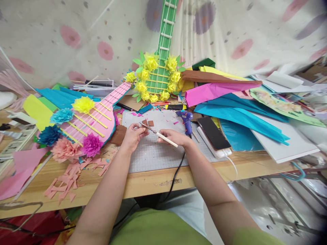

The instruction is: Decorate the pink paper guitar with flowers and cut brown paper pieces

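Over the grey cutting mat (pixel 153 160), my right hand (pixel 173 136) grips a pair of scissors (pixel 167 140) with white handles, their blades pointing left toward my other hand. My left hand (pixel 133 137) is closed, its fingertips pinching a small brown piece beside the blades; most of that piece is hidden. Small brown cut pieces (pixel 151 123) lie on the mat just beyond the scissor tips. To the left of my left hand rests a larger brown sheet (pixel 118 135), partly under the pink paper instrument (pixel 88 126) with its paper flowers.
A blue glue gun (pixel 187 123) stands at the mat's right, its cord running to the table edge. Beside it a phone (pixel 213 132) lies on a white power strip (pixel 222 153). Behind are a green paper instrument (pixel 163 51) and crepe paper (pixel 219 92). Pink scraps (pixel 68 177) litter the left.
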A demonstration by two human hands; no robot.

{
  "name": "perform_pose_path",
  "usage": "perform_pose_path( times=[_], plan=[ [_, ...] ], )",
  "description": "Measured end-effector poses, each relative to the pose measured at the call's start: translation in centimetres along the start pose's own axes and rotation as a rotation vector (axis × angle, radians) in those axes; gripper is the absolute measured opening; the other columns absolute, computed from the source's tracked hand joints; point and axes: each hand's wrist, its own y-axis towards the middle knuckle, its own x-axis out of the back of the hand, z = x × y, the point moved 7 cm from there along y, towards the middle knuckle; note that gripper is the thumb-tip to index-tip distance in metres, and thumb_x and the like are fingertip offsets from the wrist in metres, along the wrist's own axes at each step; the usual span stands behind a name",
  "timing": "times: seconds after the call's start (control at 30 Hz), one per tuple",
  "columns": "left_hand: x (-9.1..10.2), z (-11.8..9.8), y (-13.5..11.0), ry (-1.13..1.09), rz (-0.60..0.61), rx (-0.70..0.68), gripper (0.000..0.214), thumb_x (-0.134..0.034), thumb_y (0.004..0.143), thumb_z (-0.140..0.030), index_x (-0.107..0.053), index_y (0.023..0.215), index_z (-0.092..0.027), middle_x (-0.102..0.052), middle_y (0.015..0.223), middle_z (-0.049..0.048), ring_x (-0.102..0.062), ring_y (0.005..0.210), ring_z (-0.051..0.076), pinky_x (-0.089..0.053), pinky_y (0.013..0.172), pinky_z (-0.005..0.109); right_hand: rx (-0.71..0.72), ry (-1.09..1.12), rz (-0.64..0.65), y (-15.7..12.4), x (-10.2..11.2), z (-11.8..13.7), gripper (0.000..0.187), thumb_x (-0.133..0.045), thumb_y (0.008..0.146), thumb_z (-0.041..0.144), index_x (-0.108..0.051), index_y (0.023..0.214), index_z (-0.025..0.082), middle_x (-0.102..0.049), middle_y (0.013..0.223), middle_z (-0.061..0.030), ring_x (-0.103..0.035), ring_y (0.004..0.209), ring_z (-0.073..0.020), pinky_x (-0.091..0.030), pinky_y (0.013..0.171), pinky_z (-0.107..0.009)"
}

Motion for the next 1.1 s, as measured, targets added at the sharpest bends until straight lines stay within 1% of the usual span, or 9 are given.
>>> perform_pose_path(
  times=[0.2, 0.3, 0.4, 0.5, 0.6, 0.73, 0.83, 0.97, 1.1],
  plan=[
    [0.3, -0.1, 0.1, 0.024, -0.002, -0.011, 0.039, -0.069, 0.052, -0.008, -0.041, 0.076, -0.019, -0.062, 0.062, -0.0048, -0.062, 0.058, 0.011, -0.051, 0.055, 0.024, -0.041, 0.171, 0.019, -0.4, 0.0, 0.1, 0.047, -0.066, 0.065, 0.059, -0.041, 0.071, 0.02, -0.039, 0.047, 0.0108, -0.034, 0.037, -0.0035, -0.025, 0.036, -0.018],
    [0.2, -0.2, 0.2, 0.021, 0.024, -0.042, 0.041, -0.073, 0.051, -0.01, -0.041, 0.075, -0.019, -0.062, 0.062, -0.0061, -0.063, 0.06, 0.012, -0.05, 0.058, 0.025, -0.012, 0.326, -0.072, -0.1, 0.3, 0.4, 0.048, -0.068, 0.064, 0.058, -0.04, 0.071, 0.02, -0.042, 0.045, 0.0105, -0.037, 0.033, -0.0038, -0.027, 0.033, -0.017],
    [-0.4, -0.4, 0.2, 0.039, 0.125, -0.132, 0.041, -0.076, 0.053, -0.013, -0.043, 0.076, -0.019, -0.065, 0.067, -0.0046, -0.064, 0.063, 0.012, -0.049, 0.065, 0.025, 0.025, 0.567, -0.187, 0.5, 0.3, 0.4, 0.045, -0.066, 0.068, 0.057, -0.044, 0.077, 0.019, -0.054, 0.051, 0.0057, -0.05, 0.039, -0.0066, -0.039, 0.037, -0.018],
    [-1.1, -0.5, 0.1, 0.076, 0.222, -0.203, 0.038, -0.077, 0.055, -0.016, -0.044, 0.075, -0.019, -0.066, 0.068, -0.0036, -0.063, 0.065, 0.011, -0.046, 0.07, 0.024, 0.037, 0.796, -0.147, 1.4, -0.9, 0.4, 0.037, -0.069, 0.07, 0.047, -0.049, 0.079, 0.017, -0.064, 0.065, -0.0007, -0.06, 0.052, -0.0088, -0.05, 0.049, -0.02],
    [-1.6, -0.3, 0.0, 0.089, 0.268, -0.203, 0.039, -0.078, 0.055, -0.017, -0.044, 0.075, -0.019, -0.066, 0.067, -0.0049, -0.062, 0.064, 0.01, -0.046, 0.068, 0.024, 0.034, 0.932, -0.099, 1.9, -1.9, 0.7, 0.032, -0.075, 0.066, 0.036, -0.052, 0.078, 0.016, -0.066, 0.07, -0.0009, -0.061, 0.055, -0.0077, -0.052, 0.052, -0.018],
    [-2.4, -0.4, -0.5, 0.112, 0.346, -0.187, 0.037, -0.078, 0.057, -0.02, -0.045, 0.074, -0.019, -0.066, 0.066, -0.0045, -0.06, 0.06, 0.011, -0.047, 0.067, 0.027, 0.019, 0.993, -0.135, 2.0, -2.0, 0.7, 0.039, -0.081, 0.055, 0.029, -0.053, 0.077, 0.016, -0.062, 0.062, 0.0031, -0.058, 0.051, -0.0058, -0.05, 0.05, -0.016],
    [-2.2, -0.4, -0.4, 0.102, 0.316, -0.17, 0.033, -0.077, 0.057, -0.018, -0.05, 0.076, -0.018, -0.068, 0.078, -0.0003, -0.063, 0.071, 0.013, -0.048, 0.072, 0.028, 0.062, 0.942, -0.277, 2.0, -1.2, 0.4, 0.044, -0.082, 0.051, 0.033, -0.05, 0.078, 0.017, -0.06, 0.059, 0.0046, -0.058, 0.051, -0.0073, -0.05, 0.051, -0.019],
    [-1.3, 0.7, 0.1, 0.021, 0.164, -0.085, 0.034, -0.076, 0.055, -0.019, -0.052, 0.078, -0.017, -0.066, 0.083, 0.0004, -0.063, 0.076, 0.013, -0.049, 0.074, 0.03, 0.192, 0.734, -0.66, 1.5, 1.0, -0.3, 0.049, -0.078, 0.054, 0.04, -0.041, 0.08, 0.021, -0.056, 0.061, 0.0073, -0.059, 0.052, -0.0099, -0.05, 0.055, -0.025],
    [-1.1, 1.8, 0.3, 0.01, 0.028, -0.075, 0.039, -0.079, 0.051, -0.022, -0.05, 0.076, -0.017, -0.061, 0.072, -0.0029, -0.062, 0.068, 0.011, -0.05, 0.069, 0.029, 0.194, 0.5, -0.795, 1.2, 1.2, -0.6, 0.046, -0.072, 0.06, 0.045, -0.038, 0.082, 0.023, -0.055, 0.068, 0.0054, -0.059, 0.059, -0.0121, -0.05, 0.06, -0.029]
  ],
)
